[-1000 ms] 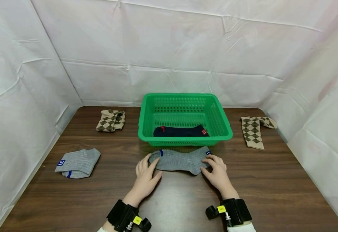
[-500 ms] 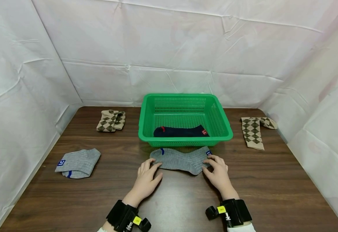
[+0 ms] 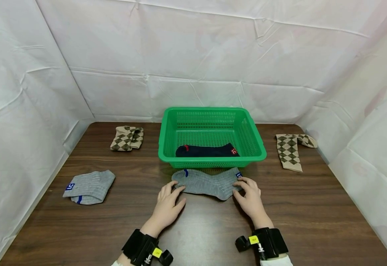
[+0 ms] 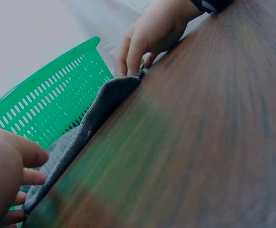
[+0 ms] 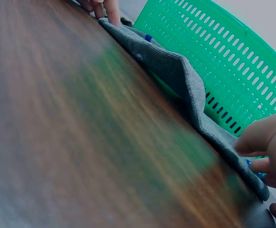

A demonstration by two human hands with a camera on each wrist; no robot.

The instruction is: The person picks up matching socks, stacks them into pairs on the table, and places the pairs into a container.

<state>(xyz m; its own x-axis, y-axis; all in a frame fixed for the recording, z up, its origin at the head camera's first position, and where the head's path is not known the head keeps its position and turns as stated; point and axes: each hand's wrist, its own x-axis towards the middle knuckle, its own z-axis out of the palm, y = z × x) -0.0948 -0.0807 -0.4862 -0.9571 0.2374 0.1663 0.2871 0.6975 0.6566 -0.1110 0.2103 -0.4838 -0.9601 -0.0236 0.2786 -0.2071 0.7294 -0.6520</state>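
We are seeing the left hand (image 3: 167,206) drawn slightly toward the near edge of the tabletop (image 3: 313,221); we are judging the left end of the grey sock (image 3: 206,184) is lying freer. It is resting between the green basket (image 3: 213,160) and that edge. The left hand's grip is looking wide, the right hand's (image 3: 250,198) also.

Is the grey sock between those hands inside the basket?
No, that grey sock lies on the table in front of the green basket.

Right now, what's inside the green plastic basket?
A navy sock with red markings lies inside the green plastic basket, along its near side. The near rim hides the sock's lower edge; anything beneath the sock can't be seen.
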